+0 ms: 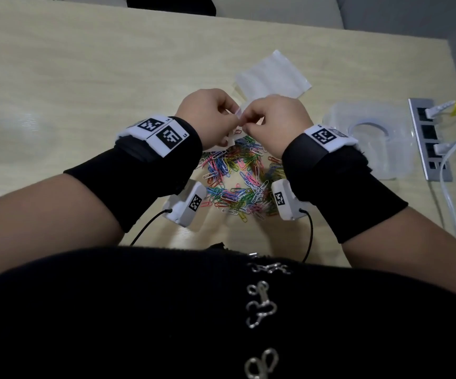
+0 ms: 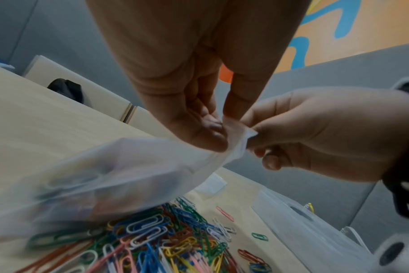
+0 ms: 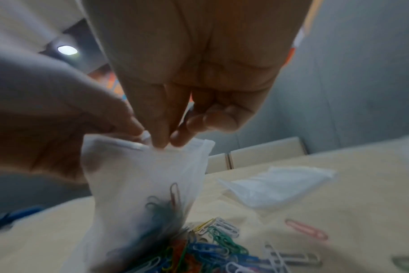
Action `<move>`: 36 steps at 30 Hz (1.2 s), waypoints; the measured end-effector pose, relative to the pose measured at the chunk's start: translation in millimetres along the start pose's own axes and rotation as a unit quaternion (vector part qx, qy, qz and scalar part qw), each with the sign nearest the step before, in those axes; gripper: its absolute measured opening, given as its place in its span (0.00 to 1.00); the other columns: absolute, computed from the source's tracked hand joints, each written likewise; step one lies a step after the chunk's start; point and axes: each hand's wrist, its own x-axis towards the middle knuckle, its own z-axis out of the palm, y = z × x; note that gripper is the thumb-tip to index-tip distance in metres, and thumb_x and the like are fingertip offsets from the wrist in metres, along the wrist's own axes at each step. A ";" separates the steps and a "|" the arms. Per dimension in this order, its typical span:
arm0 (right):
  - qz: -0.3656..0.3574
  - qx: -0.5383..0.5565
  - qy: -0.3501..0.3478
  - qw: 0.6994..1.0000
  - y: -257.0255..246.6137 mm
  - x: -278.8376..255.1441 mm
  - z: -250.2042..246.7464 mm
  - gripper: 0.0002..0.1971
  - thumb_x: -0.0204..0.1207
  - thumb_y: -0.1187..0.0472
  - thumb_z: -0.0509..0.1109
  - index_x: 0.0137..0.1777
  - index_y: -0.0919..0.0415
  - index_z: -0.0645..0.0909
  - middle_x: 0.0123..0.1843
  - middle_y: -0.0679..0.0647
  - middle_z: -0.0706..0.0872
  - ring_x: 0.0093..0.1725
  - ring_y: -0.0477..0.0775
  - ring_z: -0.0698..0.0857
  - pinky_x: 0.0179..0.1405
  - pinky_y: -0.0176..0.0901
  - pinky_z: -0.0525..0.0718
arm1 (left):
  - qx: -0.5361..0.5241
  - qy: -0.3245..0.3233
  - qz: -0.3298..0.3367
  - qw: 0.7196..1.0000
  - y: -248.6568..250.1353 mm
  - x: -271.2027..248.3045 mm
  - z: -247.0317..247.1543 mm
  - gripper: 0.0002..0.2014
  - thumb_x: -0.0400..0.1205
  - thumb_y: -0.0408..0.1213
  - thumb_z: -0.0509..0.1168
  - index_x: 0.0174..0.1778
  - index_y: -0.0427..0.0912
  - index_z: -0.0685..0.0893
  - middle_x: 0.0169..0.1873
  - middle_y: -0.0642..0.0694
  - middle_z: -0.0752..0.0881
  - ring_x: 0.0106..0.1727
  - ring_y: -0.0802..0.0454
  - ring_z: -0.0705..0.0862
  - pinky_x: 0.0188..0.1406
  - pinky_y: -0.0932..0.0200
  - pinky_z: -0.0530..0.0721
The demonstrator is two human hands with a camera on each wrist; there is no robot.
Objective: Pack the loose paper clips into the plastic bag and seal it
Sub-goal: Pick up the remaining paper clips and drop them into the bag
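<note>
A small clear plastic bag hangs over the table with several coloured paper clips inside. My left hand and my right hand both pinch its top strip, fingertips almost touching. The pinched rim shows crumpled between thumb and fingers in the left wrist view. Under the bag lies a heap of loose coloured paper clips on the wooden table. Most of the bag is hidden behind my hands in the head view.
A spare flat plastic bag lies beyond my hands. A larger clear pouch with a round cut-out sits at the right, beside a metal socket strip with white cables. Stray clips lie apart from the heap.
</note>
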 end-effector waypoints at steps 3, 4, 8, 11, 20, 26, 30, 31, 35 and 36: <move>0.096 0.072 0.086 0.989 18.9 10.8 0.3 0.13 0.76 0.64 0.63 0.50 0.51 0.87 0.53 0.51 0.89 0.50 0.53 0.84 0.48 0.36 0.76 | -0.010 0.007 -0.002 1.000 -0.2 1.3 -3.9 0.06 0.76 0.32 0.65 0.44 0.43 0.86 0.29 0.49 0.85 0.34 0.39 0.89 0.45 0.41 0.91; 0.140 0.061 0.087 0.984 28.1 13.8 0.2 0.14 0.77 0.65 0.61 0.53 0.52 0.86 0.56 0.53 0.89 0.56 0.56 0.85 0.50 0.37 0.76 | -0.011 0.010 -0.002 1.000 -0.3 1.5 -5.4 0.06 0.76 0.32 0.64 0.45 0.43 0.86 0.30 0.49 0.85 0.36 0.38 0.90 0.45 0.41 0.91; 0.228 -0.084 -0.039 0.969 59.4 20.0 14.2 0.17 0.80 0.65 0.59 0.67 0.61 0.80 0.70 0.63 0.78 0.69 0.67 0.78 0.71 0.52 0.75 | -0.006 0.018 -0.002 1.000 -2.4 4.3 -11.1 0.08 0.76 0.31 0.63 0.45 0.43 0.86 0.29 0.47 0.85 0.36 0.39 0.90 0.45 0.42 0.91; 0.214 -0.114 -0.051 0.969 62.4 22.4 26.8 0.20 0.78 0.66 0.60 0.69 0.57 0.77 0.71 0.63 0.71 0.67 0.69 0.78 0.72 0.57 0.74 | -0.008 0.023 -0.001 1.000 -4.0 7.8 -14.2 0.06 0.75 0.32 0.64 0.39 0.47 0.85 0.29 0.47 0.85 0.33 0.41 0.88 0.45 0.41 0.91; 0.191 -0.027 -0.033 0.981 78.1 2.7 23.4 0.19 0.75 0.69 0.61 0.64 0.57 0.82 0.67 0.60 0.81 0.63 0.62 0.82 0.64 0.42 0.77 | 0.006 0.020 0.006 1.000 -4.3 8.3 -11.2 0.06 0.76 0.32 0.64 0.42 0.46 0.86 0.29 0.49 0.85 0.35 0.38 0.89 0.44 0.42 0.91; 0.233 -0.086 -0.064 0.967 87.2 -23.0 30.9 0.20 0.75 0.68 0.62 0.68 0.59 0.76 0.69 0.63 0.71 0.66 0.68 0.78 0.69 0.51 0.76 | 0.027 0.009 0.012 1.000 0.7 0.2 -1.4 0.06 0.79 0.36 0.65 0.48 0.42 0.86 0.29 0.50 0.85 0.36 0.38 0.90 0.46 0.44 0.91; 0.194 -0.031 -0.082 0.977 79.5 -33.9 31.7 0.21 0.75 0.70 0.60 0.66 0.55 0.80 0.68 0.60 0.79 0.65 0.62 0.81 0.65 0.44 0.77 | 0.067 0.002 0.017 0.998 -0.8 -4.8 3.1 0.05 0.79 0.36 0.64 0.46 0.46 0.86 0.29 0.54 0.85 0.28 0.46 0.89 0.42 0.46 0.91; 0.205 -0.025 -0.069 0.976 79.6 -38.3 26.4 0.20 0.75 0.69 0.61 0.66 0.56 0.79 0.68 0.59 0.80 0.65 0.62 0.81 0.65 0.44 0.77 | 0.069 0.001 0.014 0.998 -0.8 -6.0 3.7 0.06 0.79 0.35 0.64 0.46 0.47 0.86 0.29 0.54 0.85 0.27 0.47 0.89 0.41 0.46 0.91; 0.273 -0.135 -0.089 0.948 95.4 -66.6 9.7 0.20 0.76 0.66 0.61 0.69 0.62 0.73 0.68 0.64 0.76 0.67 0.68 0.78 0.66 0.53 0.77 | 0.067 -0.005 0.005 0.998 -1.3 -10.2 7.6 0.08 0.77 0.32 0.64 0.46 0.46 0.86 0.30 0.54 0.84 0.30 0.47 0.88 0.41 0.44 0.92; 0.299 -0.158 -0.109 0.935 98.3 -72.5 11.7 0.20 0.76 0.64 0.63 0.68 0.64 0.73 0.69 0.65 0.75 0.67 0.70 0.78 0.65 0.56 0.77 | 0.068 -0.007 0.005 0.998 -1.1 -10.9 8.8 0.08 0.77 0.32 0.63 0.47 0.45 0.86 0.31 0.53 0.84 0.32 0.45 0.89 0.41 0.44 0.91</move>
